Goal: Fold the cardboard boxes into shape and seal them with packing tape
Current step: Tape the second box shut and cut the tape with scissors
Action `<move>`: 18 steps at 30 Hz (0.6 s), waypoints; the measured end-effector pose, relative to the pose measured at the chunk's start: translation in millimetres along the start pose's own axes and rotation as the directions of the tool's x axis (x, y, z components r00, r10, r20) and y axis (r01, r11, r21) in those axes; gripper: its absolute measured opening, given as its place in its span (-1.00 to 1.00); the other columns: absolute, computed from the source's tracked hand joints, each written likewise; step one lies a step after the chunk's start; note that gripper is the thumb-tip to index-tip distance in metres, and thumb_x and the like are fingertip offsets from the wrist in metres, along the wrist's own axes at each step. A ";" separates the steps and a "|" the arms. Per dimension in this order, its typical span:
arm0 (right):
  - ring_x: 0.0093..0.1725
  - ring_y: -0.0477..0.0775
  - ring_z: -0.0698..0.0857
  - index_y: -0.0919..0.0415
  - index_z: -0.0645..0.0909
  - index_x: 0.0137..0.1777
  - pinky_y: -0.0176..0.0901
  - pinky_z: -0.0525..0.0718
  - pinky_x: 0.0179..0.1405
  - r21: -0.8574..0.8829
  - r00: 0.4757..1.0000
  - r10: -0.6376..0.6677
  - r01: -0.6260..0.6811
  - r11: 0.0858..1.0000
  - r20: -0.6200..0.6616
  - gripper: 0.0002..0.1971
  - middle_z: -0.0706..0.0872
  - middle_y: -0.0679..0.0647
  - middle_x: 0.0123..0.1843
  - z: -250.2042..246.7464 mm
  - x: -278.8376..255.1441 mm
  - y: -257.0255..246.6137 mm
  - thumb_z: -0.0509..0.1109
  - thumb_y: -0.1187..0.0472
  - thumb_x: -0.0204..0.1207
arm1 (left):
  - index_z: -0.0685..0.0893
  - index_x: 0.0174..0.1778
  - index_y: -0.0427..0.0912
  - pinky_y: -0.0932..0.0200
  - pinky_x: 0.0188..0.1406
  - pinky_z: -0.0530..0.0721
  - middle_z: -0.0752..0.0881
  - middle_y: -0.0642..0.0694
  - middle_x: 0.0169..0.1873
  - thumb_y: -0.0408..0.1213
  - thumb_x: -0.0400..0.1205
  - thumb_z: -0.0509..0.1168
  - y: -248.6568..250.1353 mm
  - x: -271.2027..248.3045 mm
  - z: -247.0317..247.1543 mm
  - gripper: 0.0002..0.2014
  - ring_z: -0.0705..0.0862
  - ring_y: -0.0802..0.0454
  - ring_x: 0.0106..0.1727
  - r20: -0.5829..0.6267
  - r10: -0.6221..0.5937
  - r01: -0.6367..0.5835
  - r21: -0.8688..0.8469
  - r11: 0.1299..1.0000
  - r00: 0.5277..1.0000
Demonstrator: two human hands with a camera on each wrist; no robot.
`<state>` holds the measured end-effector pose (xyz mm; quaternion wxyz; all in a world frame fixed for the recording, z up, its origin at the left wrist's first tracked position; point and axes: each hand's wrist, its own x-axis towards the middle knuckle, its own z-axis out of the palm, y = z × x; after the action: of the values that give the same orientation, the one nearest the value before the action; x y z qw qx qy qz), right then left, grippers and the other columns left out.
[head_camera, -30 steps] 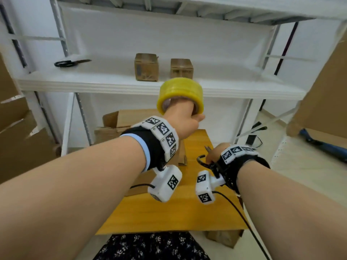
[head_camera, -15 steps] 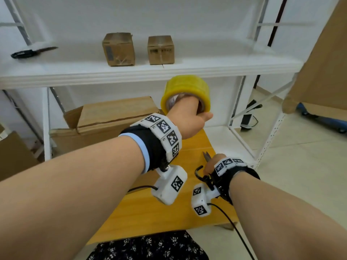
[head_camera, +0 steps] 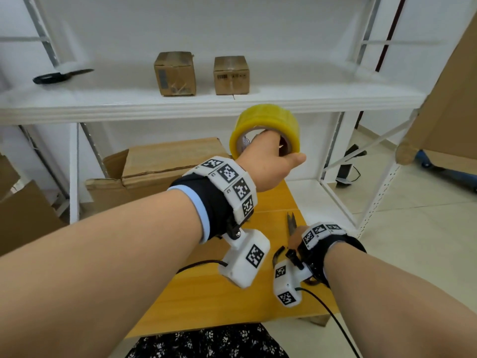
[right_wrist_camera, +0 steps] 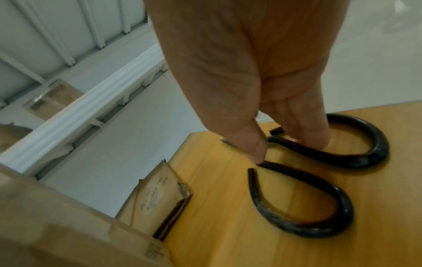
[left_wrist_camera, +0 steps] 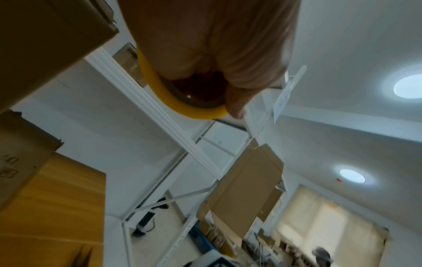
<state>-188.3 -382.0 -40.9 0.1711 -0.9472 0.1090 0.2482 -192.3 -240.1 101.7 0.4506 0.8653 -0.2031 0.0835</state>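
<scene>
A: Tape roll (head_camera: 265,126): yellow, wide, brown cardboard core, glossy. Raised mid-air just below front edge of white shelf (head_camera: 206,105), above far end of desk (head_camera: 232,301). Left hand (head_camera: 268,164) grip: fingers through core, thumb against rim, grasping the roll.

B: Right hand (head_camera: 296,235)?

A: Low on desk near its right edge. Fingertips (right_wrist_camera: 258,151) pressed onto black scissors (right_wrist_camera: 319,180) lying flat on the wood; two fingers inside one loop, thumb by the other. Grip not clenched, fingers fairly straight.

B: Room around?

A: Two small sealed cardboard boxes (head_camera: 175,73) upright on shelf, apart from each other, set back from edge. 2nd pair of black scissors (head_camera: 60,76) far left on shelf. Flattened cardboard stack (head_camera: 165,164) under shelf, behind desk. Open floor to right.

B: Hidden bits?

A: Left fingers inside core unseen. Scissor blades mostly covered by right hand, only tips showing in head view. Box labels too blurred to read.
</scene>
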 end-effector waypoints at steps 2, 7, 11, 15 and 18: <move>0.47 0.30 0.54 0.31 0.50 0.50 0.13 0.55 0.42 0.179 0.998 -0.030 0.039 0.983 -0.052 -0.58 0.55 0.27 0.48 -14.8 -3.1 -3.3 0.28 0.22 0.68 | 0.63 0.16 -0.37 -0.20 0.30 0.64 0.73 -0.26 0.16 -0.15 0.64 0.40 6.5 -0.5 -11.1 -0.66 0.70 -0.13 0.20 -0.038 0.010 -0.012 -0.066 0.998 0.999; 0.03 0.14 0.74 0.32 0.60 0.36 -0.15 0.72 -0.24 0.632 0.969 -0.076 0.213 0.745 -0.237 -0.65 0.70 0.19 0.19 -82.3 -15.7 -44.6 0.37 0.30 0.58 | 0.72 0.11 -0.30 -0.19 0.30 0.65 0.79 -0.19 0.06 -0.16 0.60 0.44 19.5 -4.0 -46.7 -0.71 0.74 -0.07 0.13 -0.123 -0.006 -0.021 -0.214 0.977 0.992; -0.16 0.11 0.80 0.19 0.69 -0.04 -0.09 0.78 -0.21 0.762 0.903 -0.170 0.424 0.489 -0.394 -0.90 0.81 0.22 0.01 -123.4 -58.3 -93.1 0.37 0.36 0.59 | 0.74 -0.02 -0.28 -0.14 0.34 0.65 0.80 -0.23 0.08 -0.24 0.49 0.48 23.5 -11.8 -78.7 -0.78 0.75 -0.10 0.19 -0.139 -0.014 -0.038 -0.366 0.930 0.990; -0.26 0.10 0.81 0.29 0.75 0.00 -0.12 0.76 -0.26 0.752 0.834 -0.217 0.551 0.361 -0.507 -0.86 0.80 0.19 -0.20 -135.9 -100.1 -130.7 0.35 0.38 0.58 | 0.69 -0.07 -0.32 0.05 0.21 0.67 0.76 -0.22 0.11 -0.60 0.57 0.36 19.4 -25.0 -106.3 -0.87 0.73 -0.03 0.17 -0.106 -0.030 -0.028 -0.505 0.863 0.994; -0.23 0.05 0.81 0.21 0.78 0.01 -0.16 0.74 -0.27 0.726 0.791 -0.293 0.610 0.317 -0.537 -0.82 0.83 0.12 -0.19 -129.7 -120.4 -146.9 0.37 0.36 0.54 | 0.67 0.09 -0.46 0.00 0.26 0.66 0.74 -0.31 0.13 -0.63 0.60 0.28 14.0 -36.1 -121.9 -0.82 0.73 -0.13 0.19 -0.054 -0.046 0.004 -0.607 0.795 0.997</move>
<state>-192.0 -281.6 166.0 0.6737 -0.7365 -0.0284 -0.0536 -226.3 -138.0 171.0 0.7113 0.6750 -0.1925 0.0369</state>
